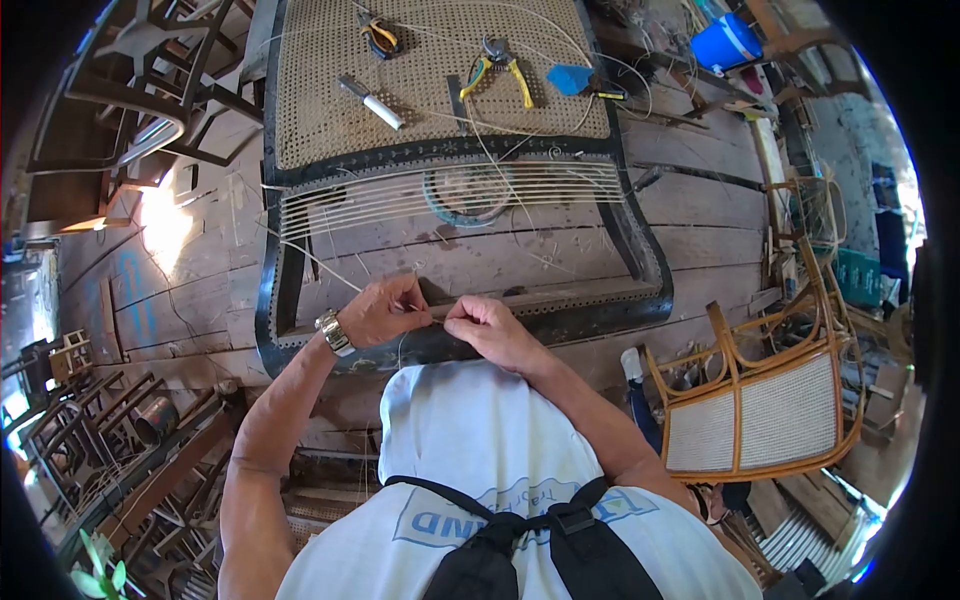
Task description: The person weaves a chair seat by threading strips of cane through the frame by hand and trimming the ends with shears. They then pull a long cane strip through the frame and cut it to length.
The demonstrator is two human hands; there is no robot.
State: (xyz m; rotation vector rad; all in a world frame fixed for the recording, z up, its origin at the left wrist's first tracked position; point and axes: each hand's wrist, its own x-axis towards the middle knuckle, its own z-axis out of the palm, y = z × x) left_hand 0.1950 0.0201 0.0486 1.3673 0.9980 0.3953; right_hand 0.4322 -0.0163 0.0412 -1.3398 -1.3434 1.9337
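My left hand (385, 312), with a metal watch (335, 333) at its wrist, has its thumb and fingers pinched together. Close beside it, my right hand (490, 330) is pinched too. Between the fingertips runs a thin cane strand (322, 264), coming from the left side of a black wooden frame (610, 312). Both hands are above the near rail, which has a line of small holes. Several parallel cane strands (400, 208) cross the frame's opening. Beyond them is a woven cane panel (330, 60).
On the panel lie yellow-handled pliers (525, 85), orange-and-black pliers (382, 42), a white-handled tool (382, 111), a metal strip (457, 105) and a blue object (569, 79). A rattan seat (735, 400) stands right, dark chairs (140, 80) upper left, a blue bucket (725, 43) upper right.
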